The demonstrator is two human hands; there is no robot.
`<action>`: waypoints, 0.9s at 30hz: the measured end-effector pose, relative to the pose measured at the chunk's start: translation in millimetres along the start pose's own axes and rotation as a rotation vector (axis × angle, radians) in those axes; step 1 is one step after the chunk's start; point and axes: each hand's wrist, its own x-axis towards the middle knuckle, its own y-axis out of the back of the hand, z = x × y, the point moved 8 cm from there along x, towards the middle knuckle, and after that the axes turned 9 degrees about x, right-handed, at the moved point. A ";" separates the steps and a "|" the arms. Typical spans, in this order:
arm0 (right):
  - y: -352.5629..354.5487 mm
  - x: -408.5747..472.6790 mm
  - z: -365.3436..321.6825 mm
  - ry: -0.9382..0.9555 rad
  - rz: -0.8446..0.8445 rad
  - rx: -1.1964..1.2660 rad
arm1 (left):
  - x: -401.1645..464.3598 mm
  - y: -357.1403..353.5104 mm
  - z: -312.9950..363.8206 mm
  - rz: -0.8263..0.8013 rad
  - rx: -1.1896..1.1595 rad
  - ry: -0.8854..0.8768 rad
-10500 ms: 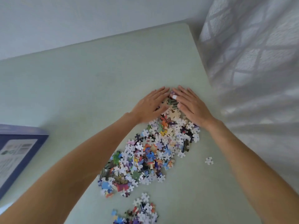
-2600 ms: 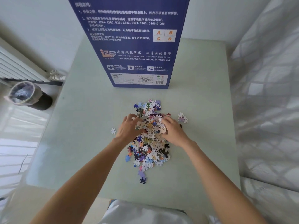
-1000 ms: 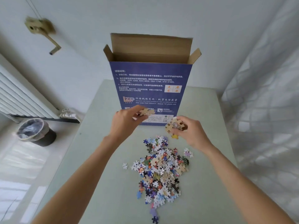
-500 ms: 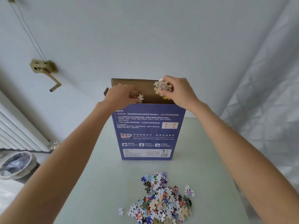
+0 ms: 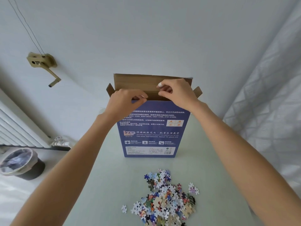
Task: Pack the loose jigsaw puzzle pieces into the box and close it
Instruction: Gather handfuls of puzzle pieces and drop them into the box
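Observation:
A tall blue puzzle box stands upright on the pale green table, its brown top flaps open. Both hands hover over the open top. My left hand sits at the front rim with its fingers curled toward the thumb, and no piece shows in it. My right hand is over the opening with its fingers parted and nothing visible between them. A heap of loose colourful puzzle pieces lies on the table in front of the box. One stray piece lies left of the heap, and a small cluster lies to its right.
A lined waste bin stands on the floor at the left, below a white radiator. A crank handle is fixed to the wall. A white curtain hangs along the table's right side.
Both hands carried handfuls of pieces up from the heap to the box top. The pieces seen in the hands half a second ago are no longer visible.

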 end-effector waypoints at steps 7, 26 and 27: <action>1.0 -101.4 -22.2 0.226 0.357 -0.026 | -56.4 10.4 47.0 0.326 0.100 -0.258; -187.2 -366.6 175.9 -0.841 -0.450 -0.168 | -300.4 -272.9 33.9 -1.055 0.057 0.359; -196.3 -366.5 167.7 -0.802 -0.462 -0.139 | -305.8 -276.0 36.5 -1.068 0.058 0.343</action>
